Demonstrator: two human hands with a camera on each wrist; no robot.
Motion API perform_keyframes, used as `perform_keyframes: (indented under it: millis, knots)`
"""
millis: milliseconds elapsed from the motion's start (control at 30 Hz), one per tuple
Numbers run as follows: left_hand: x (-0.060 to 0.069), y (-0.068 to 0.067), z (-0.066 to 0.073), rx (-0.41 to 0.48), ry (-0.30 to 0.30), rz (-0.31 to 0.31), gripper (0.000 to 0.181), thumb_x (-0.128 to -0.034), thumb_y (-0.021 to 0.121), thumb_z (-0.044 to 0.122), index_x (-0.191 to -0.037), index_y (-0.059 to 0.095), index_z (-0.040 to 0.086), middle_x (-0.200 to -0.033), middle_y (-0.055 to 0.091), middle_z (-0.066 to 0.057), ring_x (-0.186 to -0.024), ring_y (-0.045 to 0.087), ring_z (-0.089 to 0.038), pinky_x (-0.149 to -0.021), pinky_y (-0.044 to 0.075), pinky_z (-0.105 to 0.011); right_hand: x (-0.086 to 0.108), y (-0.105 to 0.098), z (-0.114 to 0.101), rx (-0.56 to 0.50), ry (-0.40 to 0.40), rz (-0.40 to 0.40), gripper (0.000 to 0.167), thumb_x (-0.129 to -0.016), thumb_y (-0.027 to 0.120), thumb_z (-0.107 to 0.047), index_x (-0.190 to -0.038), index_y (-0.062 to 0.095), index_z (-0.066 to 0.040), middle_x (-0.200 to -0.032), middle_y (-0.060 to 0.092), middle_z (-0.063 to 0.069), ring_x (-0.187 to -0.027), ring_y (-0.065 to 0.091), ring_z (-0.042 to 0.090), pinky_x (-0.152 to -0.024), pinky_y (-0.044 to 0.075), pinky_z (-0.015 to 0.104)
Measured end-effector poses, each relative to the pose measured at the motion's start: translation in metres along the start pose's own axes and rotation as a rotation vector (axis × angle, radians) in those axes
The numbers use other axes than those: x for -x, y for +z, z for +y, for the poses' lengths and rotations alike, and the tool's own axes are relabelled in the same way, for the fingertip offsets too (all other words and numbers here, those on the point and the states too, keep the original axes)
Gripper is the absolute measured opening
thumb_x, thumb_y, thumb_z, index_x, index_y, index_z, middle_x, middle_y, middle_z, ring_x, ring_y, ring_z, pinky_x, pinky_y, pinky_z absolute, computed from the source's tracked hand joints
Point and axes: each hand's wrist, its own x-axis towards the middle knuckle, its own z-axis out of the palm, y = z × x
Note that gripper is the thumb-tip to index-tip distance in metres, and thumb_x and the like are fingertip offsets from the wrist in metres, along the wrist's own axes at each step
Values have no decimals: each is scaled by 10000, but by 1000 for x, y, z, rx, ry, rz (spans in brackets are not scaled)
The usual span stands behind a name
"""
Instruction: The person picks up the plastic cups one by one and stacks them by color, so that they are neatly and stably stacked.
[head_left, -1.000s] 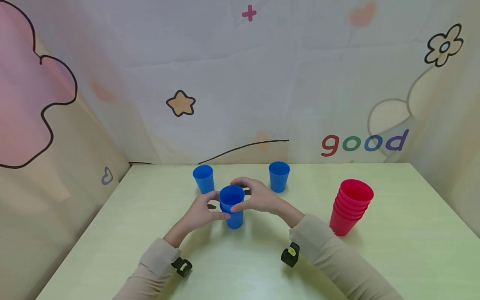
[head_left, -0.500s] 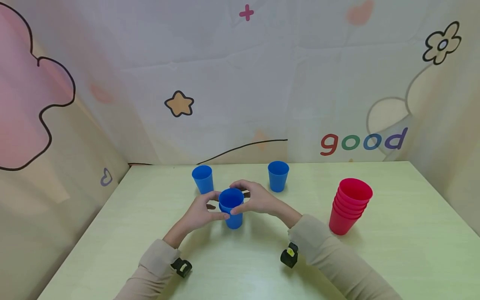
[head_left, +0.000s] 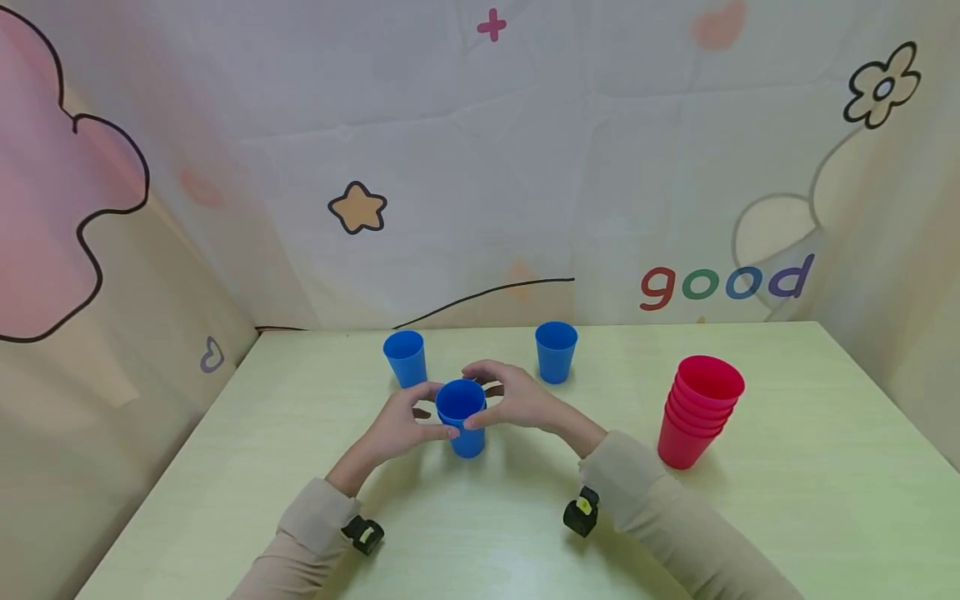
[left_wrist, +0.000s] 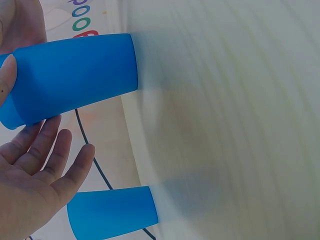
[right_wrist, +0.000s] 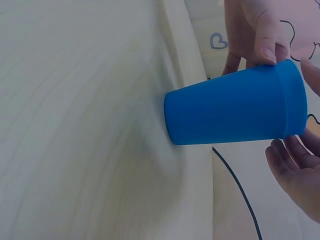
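Two blue plastic cups stand nested and upright at the middle of the table, the upper cup (head_left: 459, 402) sunk deep in the lower cup (head_left: 468, 446). My left hand (head_left: 400, 423) grips the lower one from the left, thumb in front and fingers behind. From the right, my right hand (head_left: 523, 400) holds the upper one near its rim between thumb and fingers. In the left wrist view the nested cups (left_wrist: 80, 75) have their base on the table. The right wrist view shows the rims of the nested pair (right_wrist: 235, 105) close together.
Behind the left hand stands a single blue cup (head_left: 407, 362); another blue cup (head_left: 557, 357) is at the back, right of centre. A stack of several red cups (head_left: 693, 417) stands to the right, beyond the right forearm. A printed cloth (head_left: 465, 183) hangs behind the table (head_left: 810, 500).
The upper blue cup has slid down into the lower one, and my right hand's thumb has lowered slightly with it. My left hand has stayed in place.
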Motion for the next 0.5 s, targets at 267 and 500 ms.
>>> perform_keyframes:
  millis: [267,500]
  knots:
    - [0,1,2,-14,-39,17,486,-780,710,71,-1200,508,-65,-1157,569,-201,-1068,506,-345,-881,428,-496,12,-9,-4,-11,-37,33,659,-749,750,-182,-1300,427,-18,-1261,504,136,-1145,473,284,-953,395,433]
    - [1,1,3,-9,-29,15,477,-775,714,69,-1188,515,-66,-1134,581,-196,-1046,507,-344,-869,435,-493,25,-18,-1,3,-65,73,637,-758,739,-144,-1298,429,-11,-1241,513,148,-1140,470,326,-941,401,456]
